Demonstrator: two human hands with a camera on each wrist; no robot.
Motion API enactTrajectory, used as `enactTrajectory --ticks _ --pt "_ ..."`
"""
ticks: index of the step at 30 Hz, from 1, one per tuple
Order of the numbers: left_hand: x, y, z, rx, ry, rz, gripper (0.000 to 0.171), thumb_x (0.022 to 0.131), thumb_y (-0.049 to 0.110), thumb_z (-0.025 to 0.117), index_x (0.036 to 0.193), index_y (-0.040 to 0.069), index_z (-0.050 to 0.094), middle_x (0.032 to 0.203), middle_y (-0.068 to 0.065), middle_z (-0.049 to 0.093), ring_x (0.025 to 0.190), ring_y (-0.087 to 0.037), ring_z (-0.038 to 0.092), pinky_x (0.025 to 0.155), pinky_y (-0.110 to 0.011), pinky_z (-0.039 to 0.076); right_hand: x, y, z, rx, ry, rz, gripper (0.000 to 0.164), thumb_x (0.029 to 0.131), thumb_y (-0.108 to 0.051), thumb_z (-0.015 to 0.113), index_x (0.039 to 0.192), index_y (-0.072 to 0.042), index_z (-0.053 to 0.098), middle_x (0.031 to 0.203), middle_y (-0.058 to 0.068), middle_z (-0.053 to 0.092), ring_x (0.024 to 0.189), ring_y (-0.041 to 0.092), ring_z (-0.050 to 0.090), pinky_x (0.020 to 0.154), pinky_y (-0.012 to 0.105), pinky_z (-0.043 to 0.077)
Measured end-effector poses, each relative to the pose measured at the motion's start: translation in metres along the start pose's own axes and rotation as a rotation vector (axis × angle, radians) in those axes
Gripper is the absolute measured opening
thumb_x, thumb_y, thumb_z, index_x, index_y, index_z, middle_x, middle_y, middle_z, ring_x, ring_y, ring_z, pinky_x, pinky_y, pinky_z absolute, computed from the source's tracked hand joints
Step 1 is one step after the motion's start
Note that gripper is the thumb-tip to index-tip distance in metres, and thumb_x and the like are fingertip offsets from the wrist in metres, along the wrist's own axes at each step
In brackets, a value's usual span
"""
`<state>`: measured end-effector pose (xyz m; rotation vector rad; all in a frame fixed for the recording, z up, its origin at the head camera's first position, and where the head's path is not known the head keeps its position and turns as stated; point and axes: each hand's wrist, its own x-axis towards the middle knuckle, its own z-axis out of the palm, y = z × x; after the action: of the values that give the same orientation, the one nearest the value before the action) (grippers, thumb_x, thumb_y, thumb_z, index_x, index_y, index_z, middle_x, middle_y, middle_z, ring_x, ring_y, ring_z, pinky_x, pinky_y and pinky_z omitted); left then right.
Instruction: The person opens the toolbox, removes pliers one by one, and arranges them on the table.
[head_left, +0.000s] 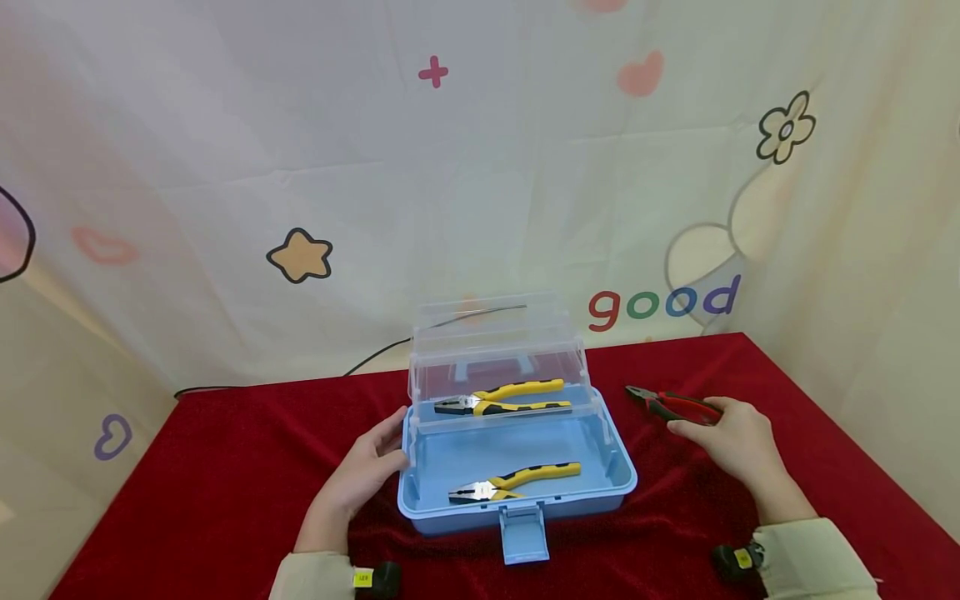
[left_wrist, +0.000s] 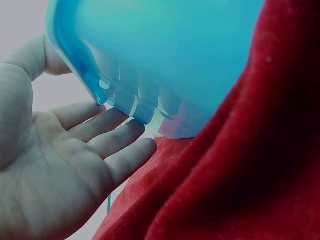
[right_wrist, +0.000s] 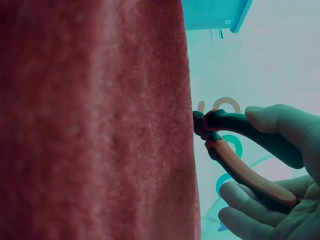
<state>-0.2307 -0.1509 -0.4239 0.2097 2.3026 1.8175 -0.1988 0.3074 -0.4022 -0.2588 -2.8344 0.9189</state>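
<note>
A light blue toolbox (head_left: 517, 446) sits on the red cloth, its clear lid (head_left: 495, 350) raised at the back. My left hand (head_left: 367, 458) holds the box's left side, thumb at the rim and fingers along the outer wall; the thumb tip is hidden in the left wrist view. Inside lie two yellow-and-black combination pliers: the rear pair (head_left: 517, 398) behind clear plastic, the front pair (head_left: 517, 482) near the front wall. Right of the box, my right hand (head_left: 738, 437) grips red-and-black pliers (right_wrist: 250, 175) by their spread handles, with the jaws pointing left.
A blue latch (head_left: 524, 533) hangs down at the box's front. Red cloth (head_left: 217, 483) covers the table. Behind it hangs a printed curtain (head_left: 487, 208), with a dark cable (head_left: 375, 354) running along its foot at the left.
</note>
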Motion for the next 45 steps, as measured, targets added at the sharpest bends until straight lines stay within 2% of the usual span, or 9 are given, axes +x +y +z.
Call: enactTrajectory --ticks 16,29,38,45 --pt "0.000 0.000 0.000 0.005 0.000 -0.005 0.080 0.076 0.004 0.062 0.148 0.012 0.030 0.151 -0.014 0.035 0.136 -0.038 0.038 0.099 -0.049 0.045 -0.002 -0.007 -0.002 -0.055 -0.057 0.014 0.073 0.077 -0.043 0.070 0.118 0.015 0.052 0.094 0.025 0.064 0.072 0.023 0.054 0.054 0.027 0.045" --pt "0.000 0.002 -0.001 0.026 0.013 -0.013 0.083 0.074 0.005 0.064 0.149 0.011 0.029 0.151 -0.015 0.034 0.134 -0.039 0.039 0.097 -0.049 0.046 -0.005 -0.012 0.000 -0.071 -0.111 0.043 0.064 0.076 -0.041 0.071 0.108 0.012 0.056 0.079 0.012 0.063 0.065 0.020 0.051 0.052 0.028 0.043" --pt "0.000 0.001 0.000 0.023 0.012 -0.012 0.079 0.077 0.005 0.062 0.149 0.010 0.029 0.151 -0.015 0.035 0.134 -0.039 0.039 0.099 -0.049 0.046 -0.006 -0.015 0.001 -0.094 -0.154 0.102 0.055 0.074 -0.041 0.073 0.097 0.007 0.057 0.071 0.008 0.056 0.064 0.020 0.049 0.052 0.028 0.041" --pt "0.000 0.000 0.000 0.009 0.008 0.001 0.078 0.077 0.005 0.061 0.148 0.011 0.030 0.150 -0.015 0.037 0.133 -0.039 0.041 0.098 -0.049 0.046 -0.007 -0.014 0.004 -0.107 -0.164 0.107 0.047 0.072 -0.040 0.074 0.085 0.002 0.057 0.067 0.007 0.053 0.062 0.019 0.049 0.051 0.028 0.040"
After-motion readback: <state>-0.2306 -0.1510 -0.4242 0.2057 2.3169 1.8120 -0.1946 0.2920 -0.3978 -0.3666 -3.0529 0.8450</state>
